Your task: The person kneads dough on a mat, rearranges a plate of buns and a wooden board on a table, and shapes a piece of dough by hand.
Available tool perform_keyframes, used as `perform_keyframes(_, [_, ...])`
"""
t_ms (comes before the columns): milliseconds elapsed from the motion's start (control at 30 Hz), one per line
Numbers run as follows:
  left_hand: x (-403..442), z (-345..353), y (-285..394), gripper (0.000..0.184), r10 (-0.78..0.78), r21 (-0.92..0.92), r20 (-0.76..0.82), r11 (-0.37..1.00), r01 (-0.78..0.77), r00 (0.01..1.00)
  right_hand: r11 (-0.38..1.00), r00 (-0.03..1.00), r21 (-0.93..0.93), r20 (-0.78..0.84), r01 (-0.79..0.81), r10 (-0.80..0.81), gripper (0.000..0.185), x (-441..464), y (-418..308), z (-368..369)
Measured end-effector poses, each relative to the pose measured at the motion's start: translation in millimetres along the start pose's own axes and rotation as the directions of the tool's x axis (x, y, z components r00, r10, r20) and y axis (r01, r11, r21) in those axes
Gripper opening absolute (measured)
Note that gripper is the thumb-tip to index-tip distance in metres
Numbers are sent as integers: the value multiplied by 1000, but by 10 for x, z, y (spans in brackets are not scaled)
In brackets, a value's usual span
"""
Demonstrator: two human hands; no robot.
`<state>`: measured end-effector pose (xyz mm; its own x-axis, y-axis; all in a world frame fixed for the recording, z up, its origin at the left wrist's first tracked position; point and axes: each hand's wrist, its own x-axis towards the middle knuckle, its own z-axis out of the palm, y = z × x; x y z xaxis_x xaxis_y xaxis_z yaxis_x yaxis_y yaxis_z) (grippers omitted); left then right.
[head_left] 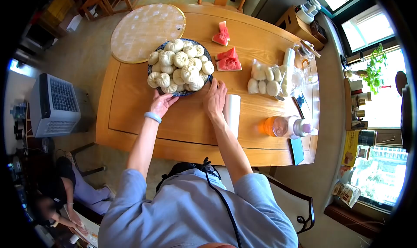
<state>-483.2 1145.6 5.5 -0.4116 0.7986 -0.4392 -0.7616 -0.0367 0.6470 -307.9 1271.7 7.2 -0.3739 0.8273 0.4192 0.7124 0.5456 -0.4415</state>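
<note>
A blue-patterned plate (pixel 189 93) piled with white steamed buns (pixel 180 65) rests at the table's left part. My left hand (pixel 161 103) holds the plate's near rim, thumb at the edge and fingers partly beneath it. At the right rim is my right hand (pixel 214 99), back up, its fingertips against the plate's side; its hold is partly hidden. Just right of that hand lies a white roll (pixel 233 113), perhaps of plastic bags. Beyond the plate is a round, flour-dusted board (pixel 145 33), reaching over the table's edge.
Watermelon pieces (pixel 228 60) lie right of the plate. Farther right are a bag of white buns (pixel 269 79), a bottle of orange liquid (pixel 284 127) and a phone (pixel 297 150). Another person (pixel 65 191) sits at lower left, near an air cooler (pixel 56 104).
</note>
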Motion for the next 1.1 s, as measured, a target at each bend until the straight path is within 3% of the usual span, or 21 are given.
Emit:
perform_keyframes(100, [10,-30,50,88,-3,-7,33,1000,3,999,969,974,-245,212,-27,81,45,80,-92,-35])
perform_keyframes(133, [21,-52,57,88,0,-13,49,1000,1,999,976,909,-191,378,-108,175,49,194,-158,-137])
perform_keyframes(233, [56,-84,-19,86,-3,-34,64,999,5,998,981,879,-170,450,-89,158,51,159,-60,-50])
perform_keyframes(333, [28,-30,12,77,19,-8,58,1000,-18,998,970,832,-76,501,-230,237,52,19,-44,-133])
perform_keyframes(433, [47,-58,6,75,-1,-5,65,1000,1,998,958,781,-70,563,-279,269,70,-239,-73,-290])
perform_keyframes(533, [91,-11,73,75,13,25,77,1000,-15,997,966,825,-93,506,-239,253,52,-408,-207,-384])
perform_keyframes(800, [367,323,189,76,13,-2,11,1000,-13,1000,956,812,-133,506,-260,291,62,-268,-296,-425])
perform_keyframes(933, [497,225,193,72,66,-21,153,998,-63,986,957,797,-166,530,-237,289,64,-249,-241,-367])
perform_keyframes(1033, [344,66,593,67,-108,11,21,994,108,994,964,810,-134,523,-229,265,63,-234,-271,-458])
perform_keyframes(1100, [485,-256,774,52,166,45,-250,986,-160,954,970,825,-115,510,-214,243,62,-286,-256,-467])
